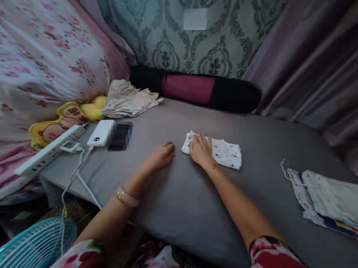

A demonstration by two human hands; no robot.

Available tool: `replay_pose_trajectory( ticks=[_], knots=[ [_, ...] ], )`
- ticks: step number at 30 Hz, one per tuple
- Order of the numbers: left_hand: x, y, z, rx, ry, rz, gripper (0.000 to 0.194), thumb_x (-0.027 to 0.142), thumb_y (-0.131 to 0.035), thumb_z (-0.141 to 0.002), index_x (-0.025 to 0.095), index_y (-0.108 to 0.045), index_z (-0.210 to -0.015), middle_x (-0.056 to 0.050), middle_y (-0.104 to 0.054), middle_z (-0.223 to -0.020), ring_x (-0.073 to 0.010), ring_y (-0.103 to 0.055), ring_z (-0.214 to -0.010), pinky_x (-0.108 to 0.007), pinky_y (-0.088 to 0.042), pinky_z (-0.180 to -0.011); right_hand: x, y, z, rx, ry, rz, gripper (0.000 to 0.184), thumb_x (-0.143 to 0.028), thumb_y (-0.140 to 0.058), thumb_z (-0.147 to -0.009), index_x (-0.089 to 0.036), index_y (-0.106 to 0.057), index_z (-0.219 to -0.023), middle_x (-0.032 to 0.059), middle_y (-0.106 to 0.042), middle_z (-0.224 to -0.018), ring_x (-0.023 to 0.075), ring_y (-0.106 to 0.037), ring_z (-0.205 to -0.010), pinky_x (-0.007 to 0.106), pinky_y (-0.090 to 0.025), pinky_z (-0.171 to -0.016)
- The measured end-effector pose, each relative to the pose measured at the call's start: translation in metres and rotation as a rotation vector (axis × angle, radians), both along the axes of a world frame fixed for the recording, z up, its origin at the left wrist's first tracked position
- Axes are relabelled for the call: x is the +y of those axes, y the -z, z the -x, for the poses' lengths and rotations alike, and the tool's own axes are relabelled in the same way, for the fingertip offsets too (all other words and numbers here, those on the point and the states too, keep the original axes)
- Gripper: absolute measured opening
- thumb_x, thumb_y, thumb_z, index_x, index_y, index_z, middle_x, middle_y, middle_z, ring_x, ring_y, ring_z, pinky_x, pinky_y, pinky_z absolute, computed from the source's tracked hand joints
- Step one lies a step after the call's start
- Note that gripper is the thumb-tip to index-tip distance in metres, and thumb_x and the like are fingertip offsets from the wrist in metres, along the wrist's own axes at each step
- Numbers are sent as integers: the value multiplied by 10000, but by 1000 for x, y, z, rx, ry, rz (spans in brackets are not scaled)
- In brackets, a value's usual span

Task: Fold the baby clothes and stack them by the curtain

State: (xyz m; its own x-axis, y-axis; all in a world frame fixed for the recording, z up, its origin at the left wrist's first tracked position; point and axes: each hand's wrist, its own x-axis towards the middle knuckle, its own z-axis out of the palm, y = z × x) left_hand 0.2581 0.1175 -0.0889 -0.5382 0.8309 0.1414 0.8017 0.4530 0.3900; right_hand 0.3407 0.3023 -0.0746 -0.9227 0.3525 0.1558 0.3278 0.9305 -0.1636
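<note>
A small white garment [227, 153] with a scattered dark print lies folded into a flat rectangle on the grey sheet. On its left end rests my right hand [200, 149], palm down with the fingers spread, pressing on the cloth without gripping it. My left hand [162, 155] lies on the bare sheet to the left of the garment, apart from it. Its fingers are loosely bent and partly hidden, and nothing shows in them. A pale bangle [127, 197] circles the left forearm.
Folded clothes [335, 200] are stacked at right; a crumpled pale cloth [132, 99] lies far left. A power bank [101, 133], a blurred phone [119, 136] and a power strip [50, 150] with cables line the left side. A long black-and-red bolster [188, 88] spans the back; a fan [36, 244] stands below.
</note>
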Motion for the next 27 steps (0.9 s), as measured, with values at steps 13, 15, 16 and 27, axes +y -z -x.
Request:
replay_pose_trajectory(
  ticks=[13,15,16,27],
  knots=[
    [-89,-11,11,184,-594,86,322,341,-455,-910,194,-619,-1145,-103,-596,-979,-252,-551,-1007,-383,-429,-953,-27,18,19,53,-79,29,598,-337,-262,-964,13,-379,-1435,210,-334,-1524,306,-275,-1417,457,-186,-1146],
    [-104,-14,19,231,-731,95,347,371,-467,-896,184,-621,-1144,-116,-586,-997,-273,-535,-1026,-407,-420,-955,-27,19,19,61,-82,27,596,-331,-265,-961,16,-387,-1429,215,-341,-1519,309,-276,-1416,463,-190,-1142],
    [-111,-16,23,248,-784,101,357,389,-473,-890,182,-624,-1137,-123,-580,-1013,-282,-528,-1038,-414,-416,-956,-27,19,19,66,-83,24,595,-330,-264,-960,17,-392,-1426,215,-345,-1517,310,-278,-1415,464,-192,-1141],
    [-123,-24,46,265,-921,170,373,512,-541,-834,197,-643,-1007,-139,-553,-1064,-327,-519,-1077,-454,-406,-946,-28,22,20,90,-75,-2,589,-319,-275,-961,24,-392,-1425,211,-364,-1508,310,-293,-1404,458,-197,-1138]
  ],
)
